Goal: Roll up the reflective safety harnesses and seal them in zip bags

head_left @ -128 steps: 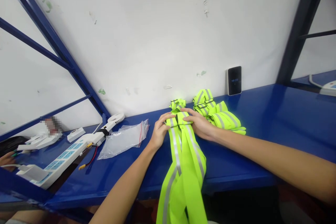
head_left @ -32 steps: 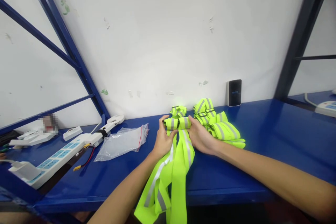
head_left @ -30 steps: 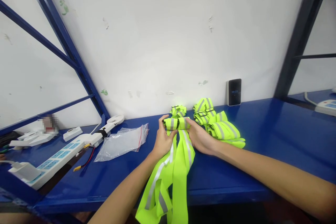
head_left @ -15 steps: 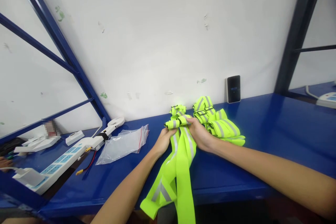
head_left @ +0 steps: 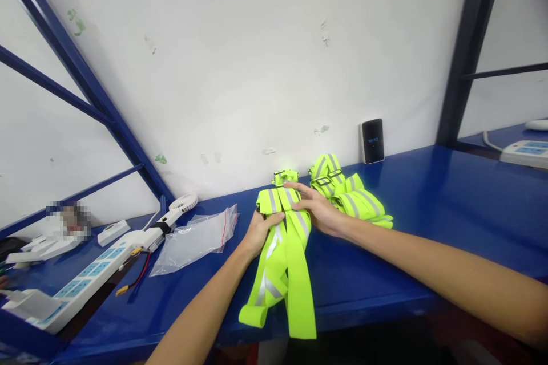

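Note:
A neon-yellow reflective strap vest (head_left: 298, 251) with silver stripes is partly folded between my hands. Its upper part makes a flat bundle, while loose bands run down over the table's front edge. My left hand (head_left: 258, 232) grips the bundle's left side, thumb on the front and the other fingers hidden behind. At the upper right, my right hand (head_left: 320, 210) holds the folded band with its thumb across the front and index finger stretched along the top. Behind the bundle lies a smaller yellow piece with black buckles (head_left: 286, 175). Folded yellow reflective straps (head_left: 357, 201) are piled beside my right hand.
Clear plastic bags (head_left: 192, 243) lie left on the blue table (head_left: 419, 222). Farther left are a white power strip (head_left: 92, 274), a small fan (head_left: 184, 203) and a red-black cable (head_left: 141, 274). A dark-screened device (head_left: 373, 141) leans near the wall.
The rolled top band now lies as a wider, flat fold facing me. My right index finger has stretched out along its top. The hanging bands have risen slightly, and the view has shifted.

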{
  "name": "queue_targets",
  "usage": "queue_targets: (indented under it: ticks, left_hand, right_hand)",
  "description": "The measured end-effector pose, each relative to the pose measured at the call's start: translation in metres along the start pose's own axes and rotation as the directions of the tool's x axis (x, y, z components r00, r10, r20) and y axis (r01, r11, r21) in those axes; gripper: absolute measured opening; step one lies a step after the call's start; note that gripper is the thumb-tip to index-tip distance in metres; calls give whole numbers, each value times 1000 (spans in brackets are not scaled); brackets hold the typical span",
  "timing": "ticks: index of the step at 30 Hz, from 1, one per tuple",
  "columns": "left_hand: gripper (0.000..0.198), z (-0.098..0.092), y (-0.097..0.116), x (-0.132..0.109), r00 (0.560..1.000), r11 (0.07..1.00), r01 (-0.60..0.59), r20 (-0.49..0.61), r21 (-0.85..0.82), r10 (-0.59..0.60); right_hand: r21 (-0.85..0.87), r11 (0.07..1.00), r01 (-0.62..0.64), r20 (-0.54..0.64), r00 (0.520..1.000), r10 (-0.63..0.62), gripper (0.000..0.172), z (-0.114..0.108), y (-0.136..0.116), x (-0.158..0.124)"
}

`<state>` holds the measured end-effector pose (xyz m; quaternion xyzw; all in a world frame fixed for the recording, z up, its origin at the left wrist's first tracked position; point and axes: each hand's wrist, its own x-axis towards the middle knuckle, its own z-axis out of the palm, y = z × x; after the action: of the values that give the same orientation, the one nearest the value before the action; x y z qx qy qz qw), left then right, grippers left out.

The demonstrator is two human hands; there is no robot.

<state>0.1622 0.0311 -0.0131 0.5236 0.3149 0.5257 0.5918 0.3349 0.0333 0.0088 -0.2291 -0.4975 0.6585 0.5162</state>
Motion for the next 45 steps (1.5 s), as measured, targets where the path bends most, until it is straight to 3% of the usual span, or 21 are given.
queue_targets:
  ticks: [2, 5, 9, 12, 14, 16, 19, 24, 32, 36, 40, 45]
  left_hand:
    - [51, 1, 1, -1, 1000, 1000, 0, -2, -20, 0]
    - [52, -4, 0, 2, 987, 998, 52, -155, 20, -48]
    - [56, -11, -1, 7, 938, 989, 111, -339, 94, -73]
    - [57, -10, 2, 6, 896, 992, 73, -444, 100, -21]
    - [56, -7, 4, 5, 885, 997, 34, -465, 72, 3]
    - [55, -5, 6, 4, 894, 999, 6, -447, 36, 11]
    - [52, -8, 6, 4, 901, 999, -5, -433, 35, 20]
    - [53, -16, 3, 5, 898, 998, -9, -439, 70, 39]
    - [55, -11, 1, 4, 926, 998, -24, -375, 54, 42]
    - [51, -8, 1, 3, 968, 995, -55, -239, 86, 75]
    - [50, -8, 2, 4, 982, 989, -72, -164, 128, 93]
    - [48, -10, 3, 4, 986, 978, -91, -118, 189, 115]
  right_hand:
    - [-145, 985, 91, 31, 996, -87, 54, -5, 3, 1]
    - [-335, 920, 202, 106, 979, -176, 51, -6, 5, -3]
    - [-382, 900, 208, 145, 976, -164, 65, -4, 7, -7]
    - [-449, 877, 170, 47, 985, -167, 85, -7, 13, -4]
    - [-537, 836, 116, -70, 981, -181, 84, -10, 17, 0]
    - [-584, 810, 51, -146, 975, -166, 67, -12, 20, 4]
    - [-497, 867, 21, -132, 986, -100, 41, -10, 21, 4]
    - [-273, 962, 2, -127, 991, -38, 37, 0, 19, -1]
    - [-92, 996, -22, -8, 1000, 21, 24, 2, 16, -1]
    - [-116, 993, -33, -21, 999, 31, 32, -2, 16, 0]
    - [-88, 992, -95, -99, 991, 86, 62, -6, 15, 1]
    - [-24, 986, -167, -14, 986, 166, 84, -8, 10, -1]
